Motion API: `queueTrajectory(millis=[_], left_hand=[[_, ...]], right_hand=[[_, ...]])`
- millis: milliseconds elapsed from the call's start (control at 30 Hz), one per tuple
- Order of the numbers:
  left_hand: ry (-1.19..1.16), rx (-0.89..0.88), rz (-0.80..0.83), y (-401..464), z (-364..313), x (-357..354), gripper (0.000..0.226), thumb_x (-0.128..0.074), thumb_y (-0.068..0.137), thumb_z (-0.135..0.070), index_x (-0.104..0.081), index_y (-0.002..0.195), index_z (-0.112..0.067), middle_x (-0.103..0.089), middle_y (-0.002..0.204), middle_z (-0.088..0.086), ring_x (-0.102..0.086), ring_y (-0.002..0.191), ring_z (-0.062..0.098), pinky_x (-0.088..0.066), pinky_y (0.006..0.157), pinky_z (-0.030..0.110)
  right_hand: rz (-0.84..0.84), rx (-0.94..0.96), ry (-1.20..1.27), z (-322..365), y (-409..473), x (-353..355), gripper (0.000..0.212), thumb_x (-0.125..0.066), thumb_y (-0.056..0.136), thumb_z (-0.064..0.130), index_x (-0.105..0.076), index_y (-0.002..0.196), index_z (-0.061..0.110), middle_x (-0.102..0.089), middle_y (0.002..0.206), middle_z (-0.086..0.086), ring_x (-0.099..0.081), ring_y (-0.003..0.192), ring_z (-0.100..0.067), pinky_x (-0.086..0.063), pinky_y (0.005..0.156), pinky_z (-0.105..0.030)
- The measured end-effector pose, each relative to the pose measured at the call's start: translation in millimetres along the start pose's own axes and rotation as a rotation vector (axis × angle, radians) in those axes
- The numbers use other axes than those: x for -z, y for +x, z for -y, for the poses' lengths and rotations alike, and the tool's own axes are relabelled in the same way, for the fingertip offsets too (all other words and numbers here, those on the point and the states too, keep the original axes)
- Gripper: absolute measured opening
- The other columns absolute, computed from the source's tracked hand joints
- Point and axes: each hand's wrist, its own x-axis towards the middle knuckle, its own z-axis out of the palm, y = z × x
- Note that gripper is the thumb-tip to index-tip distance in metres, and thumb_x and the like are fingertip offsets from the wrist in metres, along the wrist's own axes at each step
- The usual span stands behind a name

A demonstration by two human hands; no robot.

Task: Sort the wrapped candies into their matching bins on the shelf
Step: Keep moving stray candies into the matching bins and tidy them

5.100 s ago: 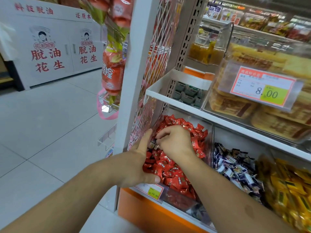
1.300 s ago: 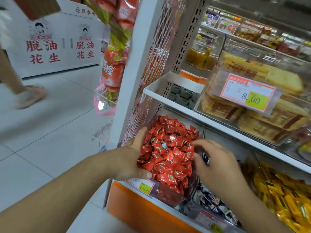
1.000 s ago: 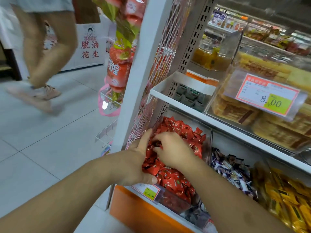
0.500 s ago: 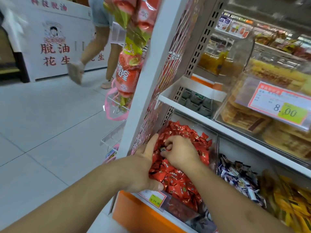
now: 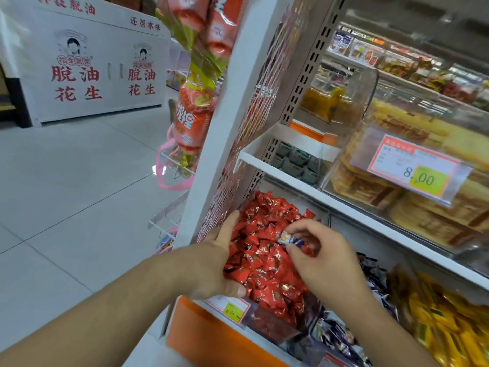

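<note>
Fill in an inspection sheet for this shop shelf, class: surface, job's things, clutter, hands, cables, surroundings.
Surface: white shelf above the bins.
Job's things: bin of red candies; blue-and-white candy held above it; dark-wrapped candies next bin right; yellow candies further right.
Clutter: yellow price tag on the red bin's front.
Hands: left hand rests on the red bin's left edge, fingers straight; right hand pinches the blue-and-white candy.
Cables: nothing seen.
Surroundings: 8.00 price card on a clear box of cakes; hanging snack packs; tiled floor.
</note>
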Motion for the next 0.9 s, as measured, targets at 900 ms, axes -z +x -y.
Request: queueTrajectory(millis=[900], left_hand=[[-0.060,0.032,0.001,-1.6,-0.5,0.2,0.135,-0.079,0.082,-0.056,0.044,0.137,-0.056,0.011,0.170,-0.009,-0.029,0.152,0.021,-0.033,0.118,0.034]], right_hand=[[0.332,0.108,-0.496,-15.9,65.8,-67.2,0.026,-0.073,0.089,0.031,-0.073,0.115,0.031,-0.071,0.115,0.005,-0.067,0.106,-0.019,-0.057,0.094,-0.041]])
